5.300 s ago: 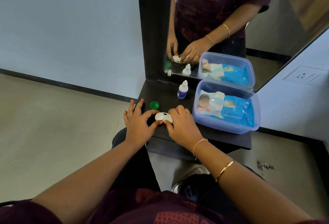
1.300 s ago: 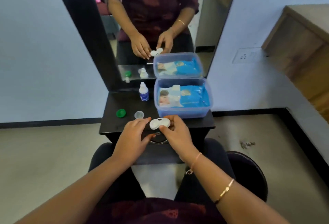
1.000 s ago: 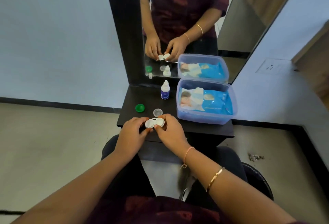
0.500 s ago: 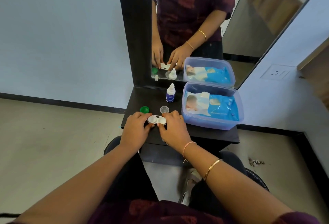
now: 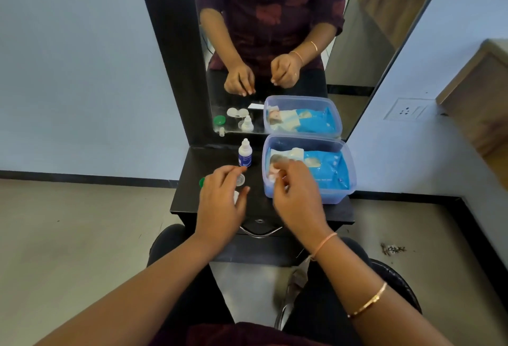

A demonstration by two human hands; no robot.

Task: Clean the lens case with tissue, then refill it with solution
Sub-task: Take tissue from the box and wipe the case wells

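Observation:
The white lens case (image 5: 235,196) lies on the black shelf (image 5: 189,203), mostly hidden under my left hand (image 5: 221,203), which hovers over it with fingers spread and holds nothing. Its clear cap (image 5: 241,180) and green cap (image 5: 202,182) lie just beyond that hand. The solution bottle (image 5: 245,153) stands upright behind them. My right hand (image 5: 297,197) is over the near left corner of the blue tub (image 5: 341,194), fingers loosely curled above the wipes pack (image 5: 327,167), with nothing seen in it.
A mirror (image 5: 275,43) rises behind the shelf and reflects the case, caps, bottle and tub. A drawer handle (image 5: 259,231) sits under the shelf's front edge. A wall socket (image 5: 406,109) is to the right, and the chair edge (image 5: 395,279) is below.
Both hands have let go of the lens case, which now rests on the shelf. My right hand has moved right to the tub of wipes; my left hand stays above the case.

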